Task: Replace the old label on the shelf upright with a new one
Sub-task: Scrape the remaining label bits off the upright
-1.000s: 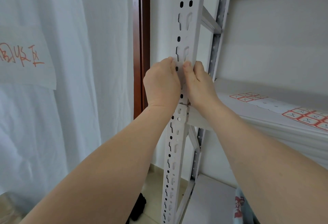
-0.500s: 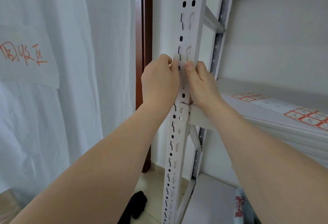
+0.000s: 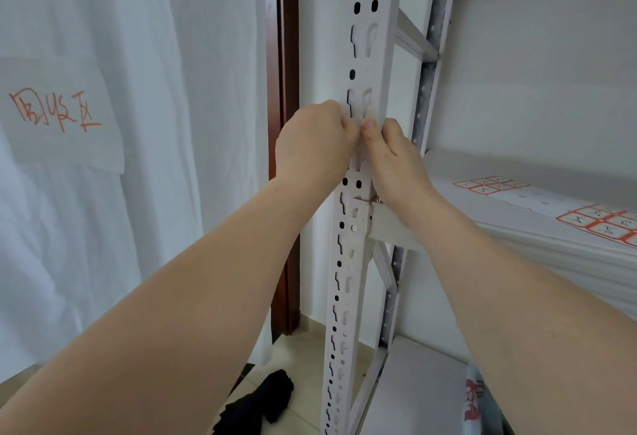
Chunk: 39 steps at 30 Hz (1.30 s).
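The white slotted shelf upright (image 3: pixel 370 38) runs top to bottom through the middle of the view. A white label (image 3: pixel 368 97) lies on its front face and covers the right-hand holes there. My left hand (image 3: pixel 315 145) is curled against the upright's left side, its thumb and fingertips pinched at the label's edge. My right hand (image 3: pixel 394 155) is on the right side, with its thumb tip pressed on the label next to the left thumb. The lower part of the label is hidden behind my fingers.
Sheets of red-bordered labels (image 3: pixel 493 185) (image 3: pixel 606 224) lie on the white shelf (image 3: pixel 551 252) to the right. A white curtain with a red-lettered paper (image 3: pixel 55 114) hangs at left, beside a brown door frame (image 3: pixel 286 55). A black cloth (image 3: pixel 262 400) lies on the floor.
Both hands have crept slightly up the upright and drawn closer, thumbs now touching. The view has shifted a little to the left.
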Each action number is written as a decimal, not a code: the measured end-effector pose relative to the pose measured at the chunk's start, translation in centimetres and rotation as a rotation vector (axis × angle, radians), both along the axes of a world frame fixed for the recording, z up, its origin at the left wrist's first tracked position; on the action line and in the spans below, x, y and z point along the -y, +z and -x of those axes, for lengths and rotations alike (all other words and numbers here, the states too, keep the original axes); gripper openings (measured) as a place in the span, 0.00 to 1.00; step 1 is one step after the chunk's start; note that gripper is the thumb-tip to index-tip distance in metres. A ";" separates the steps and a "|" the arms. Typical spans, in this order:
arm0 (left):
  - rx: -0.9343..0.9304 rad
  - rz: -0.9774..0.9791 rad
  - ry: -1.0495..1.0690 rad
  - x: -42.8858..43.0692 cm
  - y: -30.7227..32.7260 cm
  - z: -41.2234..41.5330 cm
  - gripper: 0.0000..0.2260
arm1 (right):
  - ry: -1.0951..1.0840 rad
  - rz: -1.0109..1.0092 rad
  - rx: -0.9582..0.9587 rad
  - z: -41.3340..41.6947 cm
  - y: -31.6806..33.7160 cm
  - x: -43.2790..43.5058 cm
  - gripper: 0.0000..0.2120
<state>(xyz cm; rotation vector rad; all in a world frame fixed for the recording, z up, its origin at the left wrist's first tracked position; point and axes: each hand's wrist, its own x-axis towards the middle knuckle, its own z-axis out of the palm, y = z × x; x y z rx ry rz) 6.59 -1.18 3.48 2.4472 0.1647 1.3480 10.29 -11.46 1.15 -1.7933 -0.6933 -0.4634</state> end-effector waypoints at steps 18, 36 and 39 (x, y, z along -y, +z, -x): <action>0.248 0.390 -0.192 -1.2 -3.2 0.9 0.11 | 0.005 0.003 -0.031 0.4 0.1 0.0 0.18; 0.110 0.485 -0.408 -1.1 -2.5 0.9 0.13 | 0.024 -0.032 -0.065 0.1 0.1 0.1 0.15; -0.002 0.701 -0.606 -0.9 -2.8 1.7 0.11 | 0.043 -0.174 -0.102 0.1 0.1 0.3 0.13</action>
